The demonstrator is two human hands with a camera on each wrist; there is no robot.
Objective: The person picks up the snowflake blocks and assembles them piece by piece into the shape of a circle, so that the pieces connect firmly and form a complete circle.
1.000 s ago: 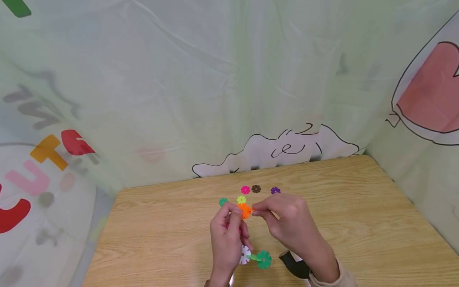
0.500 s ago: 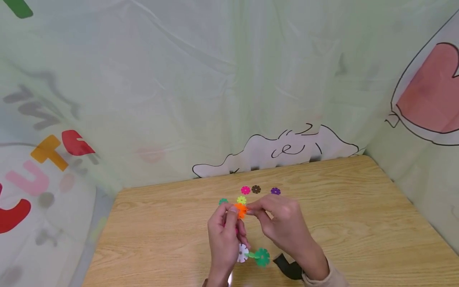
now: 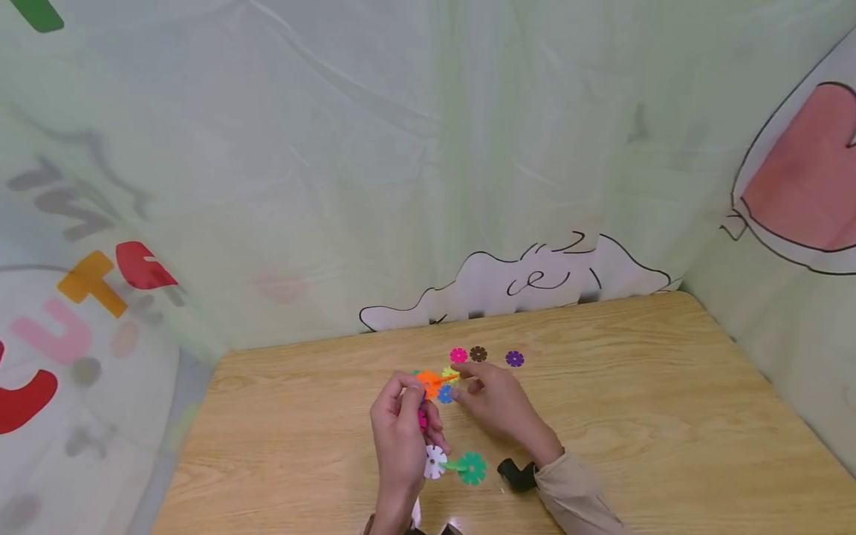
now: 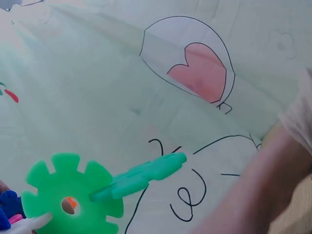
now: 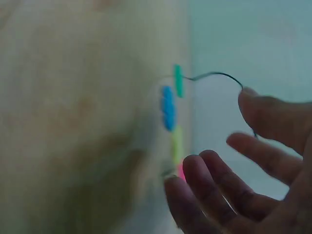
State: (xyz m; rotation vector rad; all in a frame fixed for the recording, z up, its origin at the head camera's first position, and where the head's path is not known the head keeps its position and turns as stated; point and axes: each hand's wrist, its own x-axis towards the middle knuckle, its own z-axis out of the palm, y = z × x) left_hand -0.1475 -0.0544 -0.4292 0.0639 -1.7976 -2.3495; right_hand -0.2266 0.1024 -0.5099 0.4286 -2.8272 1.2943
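Note:
My left hand holds a chain of slotted plastic discs up off the table. Its thumb and index finger pinch by an orange disc, with a second orange disc slotted in edge-on. Below hang a pink disc, a white disc, a light green one and a green disc. The left wrist view shows the light green disc close up. My right hand is just right of the orange pieces; its fingers are apart and loosely bent, with nothing between them.
On the wooden table lie loose discs: pink, brown, purple, yellow and blue. A green one is mostly hidden. A black curved object is by the right sleeve. A printed curtain stands behind.
Both hands have moved left with the chain. My right fingers, which were pinching the second orange disc, have let go and spread. The blue disc on the table has come into view.

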